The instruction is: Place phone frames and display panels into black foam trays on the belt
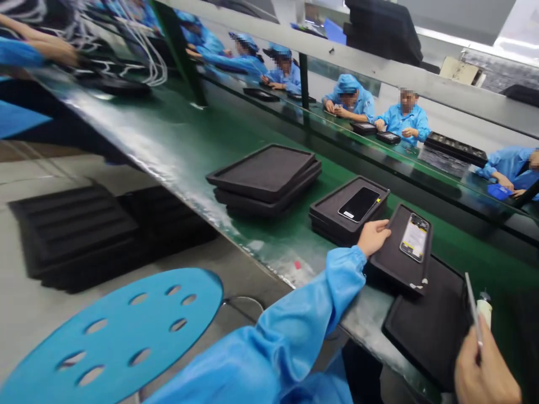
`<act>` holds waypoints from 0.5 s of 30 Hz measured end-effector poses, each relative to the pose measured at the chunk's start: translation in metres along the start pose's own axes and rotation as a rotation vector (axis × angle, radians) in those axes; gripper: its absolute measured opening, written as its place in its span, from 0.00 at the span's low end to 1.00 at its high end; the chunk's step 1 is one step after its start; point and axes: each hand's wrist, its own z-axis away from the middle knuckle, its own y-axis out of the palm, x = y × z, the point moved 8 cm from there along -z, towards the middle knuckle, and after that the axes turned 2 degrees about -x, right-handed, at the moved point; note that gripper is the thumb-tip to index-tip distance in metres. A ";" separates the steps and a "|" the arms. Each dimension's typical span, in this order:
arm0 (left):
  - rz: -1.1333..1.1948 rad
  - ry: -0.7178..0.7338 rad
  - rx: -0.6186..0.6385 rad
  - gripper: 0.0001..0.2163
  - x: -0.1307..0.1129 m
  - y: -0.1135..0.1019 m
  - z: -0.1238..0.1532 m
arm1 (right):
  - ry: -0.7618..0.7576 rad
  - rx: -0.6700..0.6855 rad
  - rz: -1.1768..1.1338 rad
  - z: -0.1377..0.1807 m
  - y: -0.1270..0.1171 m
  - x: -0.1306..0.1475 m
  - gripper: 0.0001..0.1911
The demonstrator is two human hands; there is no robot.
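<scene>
My left hand (374, 238) is at the left edge of a black tray (385, 255), its fingers closed against the rim. On this tray lies an opened phone (415, 237) with its inner parts and pale battery area showing. Just left is another black tray stack (324, 216) carrying a phone with a dark screen (360, 204) and a small yellow tab. At the lower right my right hand (486, 362) is closed round a thin metal tool, seemingly tweezers (472, 300). A small whitish cylinder (485, 308) shows just beyond those fingers; whether they hold it is unclear.
Under the near tray lies a flat black tray (429, 314). More black trays (265, 174) are stacked farther along the green bench (189, 134). A blue stool (126, 331) and black trays (80, 230) stand left of the bench. Several people in blue work across the partition.
</scene>
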 end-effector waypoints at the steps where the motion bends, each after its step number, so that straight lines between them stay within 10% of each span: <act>1: 0.001 0.005 -0.027 0.23 -0.003 -0.009 -0.003 | -0.054 0.048 -0.082 0.007 0.014 0.009 0.18; 8: -0.081 -0.012 -0.054 0.22 -0.015 -0.017 -0.026 | 0.014 0.500 -0.455 0.040 0.083 0.039 0.26; 15: -0.151 0.024 -0.054 0.23 -0.028 -0.022 -0.039 | 0.209 0.384 0.077 0.038 0.034 -0.021 0.36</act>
